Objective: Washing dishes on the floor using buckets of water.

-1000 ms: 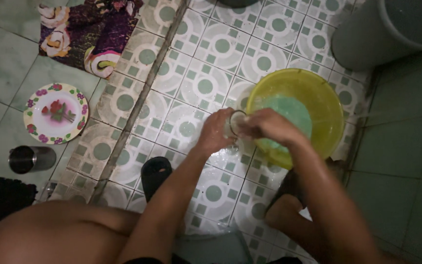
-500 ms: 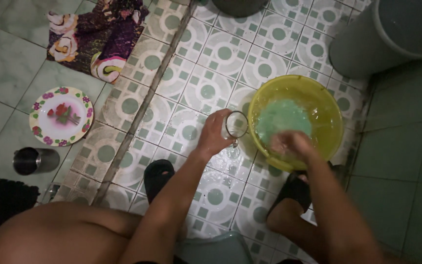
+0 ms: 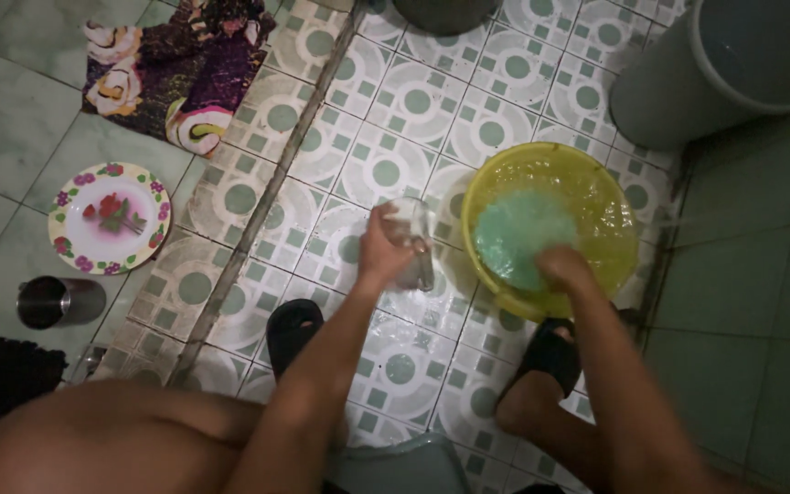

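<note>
Head view, looking down at a patterned tiled floor (image 3: pixel 386 174).

Left hand (image 3: pixel 384 245): grip clamped around a clear drinking glass (image 3: pixel 413 242), held tilted above the floor, just left of the yellow plastic basin (image 3: pixel 614 210). Glass does not touch the basin.

Right hand (image 3: pixel 561 267): at the near rim of the basin, fingers dipped toward a green mass (image 3: pixel 516 236) in the water, possibly a sponge or suds; the blur is too strong to say which. Grip state cannot be told; the fingers are smeared by motion.

Surroundings: black sandals under both feet (image 3: pixel 293 327). A grey bucket (image 3: pixel 715 64) stands beyond the basin, upper right. Across the floor ridge to the left: a floral plate (image 3: pixel 107 218), a steel cup (image 3: pixel 58 300) lying on its side, a floral cloth (image 3: pixel 180 64).

Judgement on technique: the glass is wet and smooth, so the left fingers should wrap its body firmly, not pinch the rim. Keep it low over the tiles and close to the basin, so that a slip means a short fall. The right hand should load the green material fully before meeting the glass.
</note>
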